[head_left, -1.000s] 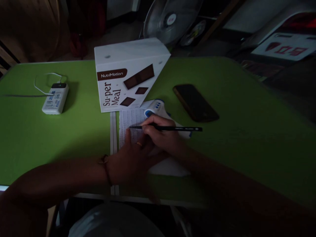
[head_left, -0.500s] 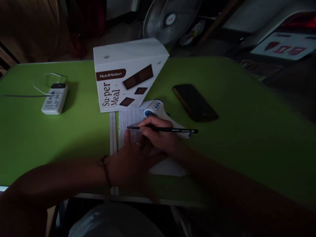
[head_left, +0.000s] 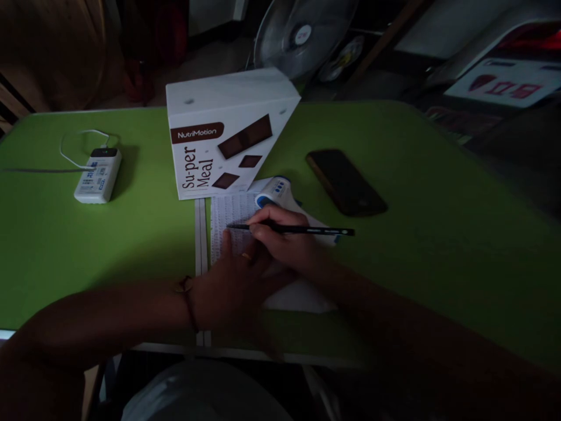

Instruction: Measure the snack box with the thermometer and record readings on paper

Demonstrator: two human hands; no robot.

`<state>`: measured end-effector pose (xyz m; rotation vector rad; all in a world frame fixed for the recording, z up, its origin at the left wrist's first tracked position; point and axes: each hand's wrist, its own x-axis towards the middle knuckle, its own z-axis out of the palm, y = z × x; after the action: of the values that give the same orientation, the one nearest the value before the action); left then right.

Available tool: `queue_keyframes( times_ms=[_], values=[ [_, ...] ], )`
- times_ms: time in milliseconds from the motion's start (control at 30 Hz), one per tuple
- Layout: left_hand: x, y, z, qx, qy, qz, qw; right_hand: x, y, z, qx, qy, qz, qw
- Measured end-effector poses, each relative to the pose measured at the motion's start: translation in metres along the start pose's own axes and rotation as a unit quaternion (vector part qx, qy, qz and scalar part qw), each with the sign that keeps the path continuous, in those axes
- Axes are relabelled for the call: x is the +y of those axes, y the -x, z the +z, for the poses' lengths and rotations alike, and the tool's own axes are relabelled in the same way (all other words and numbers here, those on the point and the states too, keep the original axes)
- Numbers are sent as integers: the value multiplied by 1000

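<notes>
A black pen (head_left: 324, 231) is pinched in my right hand (head_left: 283, 237), its tip pointing left over a paper sheet (head_left: 232, 204) filled with dense rows of small marks. My left hand (head_left: 236, 286) lies flat with fingers spread across the sheet's lower part, its index fingertip just below the pen tip. Behind my right hand a white and blue handheld device (head_left: 277, 190) lies on the paper, partly covered by that hand. Right at the sheet's far edge stands a white "Su-per Meal" box (head_left: 197, 158).
The green table (head_left: 153, 245) has a white strip down its middle seam. A dark phone (head_left: 346, 181) lies to the right. On the left is a white power bank (head_left: 99, 175) with cables. A fan (head_left: 302, 35) stands beyond the far edge.
The pen and my right hand have shifted very slightly to the right. My left hand and the other things stay in place.
</notes>
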<state>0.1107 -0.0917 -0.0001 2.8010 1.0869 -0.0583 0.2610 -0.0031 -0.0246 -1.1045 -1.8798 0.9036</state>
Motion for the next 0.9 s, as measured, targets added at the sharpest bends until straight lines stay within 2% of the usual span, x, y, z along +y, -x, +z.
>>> queue_keyframes(
  times_ms=[567, 767, 900],
  values=[
    [0, 0, -3, -9, -9, 5, 1000, -3, 0, -1, -2, -4, 4, 1000],
    [0, 1, 0, 4, -12, -5, 1000, -2, 1, 5, 89, -24, 28, 995],
    [0, 1, 1, 0, -4, -4, 1000, 1, -1, 5, 105, -3, 21, 994]
  ],
)
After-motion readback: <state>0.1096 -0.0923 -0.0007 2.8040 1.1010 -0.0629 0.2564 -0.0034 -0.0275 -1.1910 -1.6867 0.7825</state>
